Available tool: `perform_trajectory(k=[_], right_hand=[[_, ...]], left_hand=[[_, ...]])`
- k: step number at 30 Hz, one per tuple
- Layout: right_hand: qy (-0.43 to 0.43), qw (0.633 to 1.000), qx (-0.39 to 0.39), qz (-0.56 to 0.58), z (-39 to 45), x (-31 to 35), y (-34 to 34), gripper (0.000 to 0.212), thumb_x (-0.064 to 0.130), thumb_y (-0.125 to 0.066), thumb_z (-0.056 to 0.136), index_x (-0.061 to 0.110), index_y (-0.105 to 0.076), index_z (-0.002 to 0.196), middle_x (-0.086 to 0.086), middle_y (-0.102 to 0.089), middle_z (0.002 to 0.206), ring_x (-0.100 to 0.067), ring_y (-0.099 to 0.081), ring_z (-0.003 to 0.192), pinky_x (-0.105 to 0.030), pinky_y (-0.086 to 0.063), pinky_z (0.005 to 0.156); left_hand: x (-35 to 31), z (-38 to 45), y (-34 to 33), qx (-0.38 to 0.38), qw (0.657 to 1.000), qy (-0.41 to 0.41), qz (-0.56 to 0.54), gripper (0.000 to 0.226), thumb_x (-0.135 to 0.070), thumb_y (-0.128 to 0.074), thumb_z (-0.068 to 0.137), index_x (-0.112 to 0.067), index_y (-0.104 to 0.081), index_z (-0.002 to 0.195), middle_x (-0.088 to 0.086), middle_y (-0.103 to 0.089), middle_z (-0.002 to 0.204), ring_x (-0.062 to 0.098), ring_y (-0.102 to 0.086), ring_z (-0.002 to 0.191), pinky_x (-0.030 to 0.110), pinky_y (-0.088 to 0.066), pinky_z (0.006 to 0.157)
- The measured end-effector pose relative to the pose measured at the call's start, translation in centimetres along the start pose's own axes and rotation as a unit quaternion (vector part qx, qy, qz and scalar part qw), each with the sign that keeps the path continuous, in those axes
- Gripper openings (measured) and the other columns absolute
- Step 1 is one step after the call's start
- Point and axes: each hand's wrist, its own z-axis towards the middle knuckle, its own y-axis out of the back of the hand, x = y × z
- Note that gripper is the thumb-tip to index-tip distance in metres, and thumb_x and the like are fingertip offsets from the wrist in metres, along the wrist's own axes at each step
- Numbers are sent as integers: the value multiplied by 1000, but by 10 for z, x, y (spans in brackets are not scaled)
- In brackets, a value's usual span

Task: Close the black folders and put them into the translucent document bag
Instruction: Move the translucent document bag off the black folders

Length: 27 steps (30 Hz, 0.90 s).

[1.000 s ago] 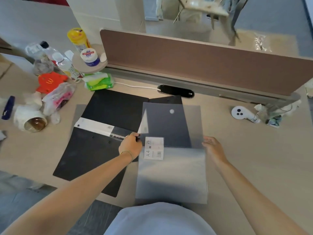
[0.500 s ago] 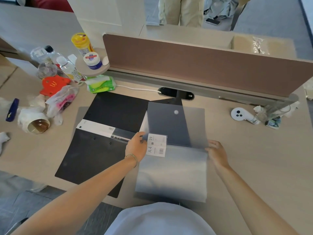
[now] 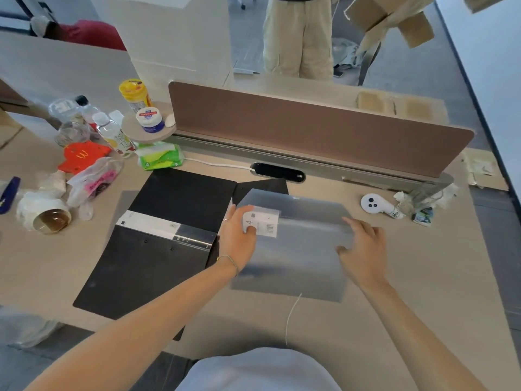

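Bag (image 3: 296, 249): now lifted off the desk (image 3: 423, 277), left hand (image 3: 236, 235) and right hand (image 3: 363, 249) pinching its edges; open folder (image 3: 158, 241) left of it, unclosed.

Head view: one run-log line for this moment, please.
left hand: grips translucent grey document bag at label | right hand: holds bag's right edge | open black folder: flat on desk

Head camera, close, looking down at desk (image 3: 423, 277), slightly blurred
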Motion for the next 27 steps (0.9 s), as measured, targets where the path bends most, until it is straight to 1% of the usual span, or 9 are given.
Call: perform_trajectory(k=[1, 3, 7, 10, 12, 16, 20, 23, 27], right_hand=[[20, 1000, -16, -12, 2, -1, 3, 70, 12, -81, 65, 21, -60, 131, -4, -65, 120, -33, -47, 101, -45, -43, 94], [64, 996, -52, -41, 6, -3, 8, 62, 11, -84, 64, 17, -67, 123, -5, -66, 109, -35, -50, 93, -46, -43, 86], [139, 977, -116, -110, 7, 0, 20, 30, 13, -82, 69, 19, -76, 98, 1, -67, 92, -30, -49, 87, -43, -37, 80], [162, 976, -125, -73, 5, 11, 29, 19, 14, -78, 74, 17, -73, 92, 4, -70, 89, -30, -54, 92, -40, -37, 85], [142, 984, -110, -10, 5, 24, 34, 18, 10, -76, 76, 14, -69, 92, 0, -70, 89, -29, -60, 87, -38, -42, 77], [142, 983, -112, 18, 4, 47, 41, 21, 3, -71, 76, 13, -66, 94, 0, -68, 86, -27, -62, 72, -35, -46, 56], [218, 967, -135, -10, -3, 61, 46, 17, 8, -70, 78, 12, -67, 95, -2, -67, 84, -26, -60, 66, -36, -45, 50], [252, 957, -142, -17, -11, 74, 49, 11, 16, -60, 87, 12, -66, 95, -2, -64, 80, -25, -55, 59, -37, -41, 46], [289, 948, -135, 5, -20, 82, 52, 17, 24, -58, 97, 14, -67, 107, 2, -65, 87, -19, -57, 64, -26, -36, 52]], left_hand=[[-6, 0, 1, 0, 1000, 5, -4, 46, 1, -53, 97, -36, -57, 125, 3, -43, 154, 25, -37, 148, 31, -51, 106], [-14, 1, 4, 1, 1000, 17, 2, 47, 1, -51, 97, -30, -59, 130, 5, -35, 160, 23, -23, 155, 21, -38, 106], [-19, 0, 10, 7, 1000, 20, 13, 45, 0, -52, 98, -25, -58, 135, 4, -33, 162, 20, -33, 149, 0, -30, 97], [-20, -1, 8, -15, 999, 33, -29, 51, -4, -54, 100, -27, -48, 145, 0, -24, 166, 21, -40, 144, 22, -43, 106], [-25, -9, 1, -44, 984, 118, -125, 69, -6, -53, 100, -31, -26, 158, -3, -11, 169, 24, -45, 137, 36, -49, 103], [-42, -29, -22, 18, 892, 282, -353, 77, -33, -59, 100, -43, -9, 157, 4, -41, 152, 30, -48, 130, 58, -45, 108], [-64, -28, -35, 67, 831, 281, -475, 75, -47, -64, 94, -39, -21, 155, 13, -46, 146, 36, -52, 132, 53, -54, 97], [-75, -17, -31, 34, 818, 253, -515, 67, -34, -65, 96, -31, -29, 152, 19, -57, 136, 35, -63, 120, 51, -54, 102], [-82, -5, -20, 2, 831, 239, -503, 51, -14, -57, 101, -16, -37, 147, 24, -57, 134, 36, -65, 117, 48, -60, 90]])
